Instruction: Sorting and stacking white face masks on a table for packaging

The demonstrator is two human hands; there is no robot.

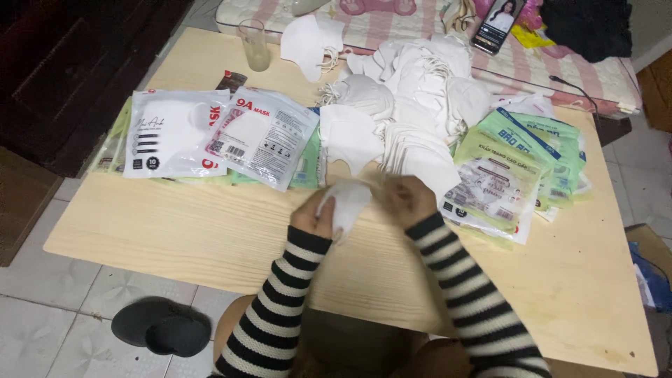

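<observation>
We hold one white mask [348,199] between both hands over the near middle of a low wooden table [210,231]: the left hand [313,213] closes on its lower left edge, the right hand [409,199] sits close by at its right side, fingers curled, though we cannot tell whether it grips the mask or only touches it. The mask looks feather-light, soft and easily creased, so we judge the edges or the ear loops the safest places to pinch, with no squeeze on the middle.

Just beyond our hands lies a loose heap [413,98] of the same masks. Left of the hands sit white printed packets [262,136]; right of them, a fan of green packets [518,164]. Farther off to the left stands an empty glass [254,43].

The tabletop is pale, smooth wood. Behind it runs a pink striped mattress [560,66] bearing a phone [498,24]; below our left elbow, black slippers [162,325] rest on grey floor tiles.
</observation>
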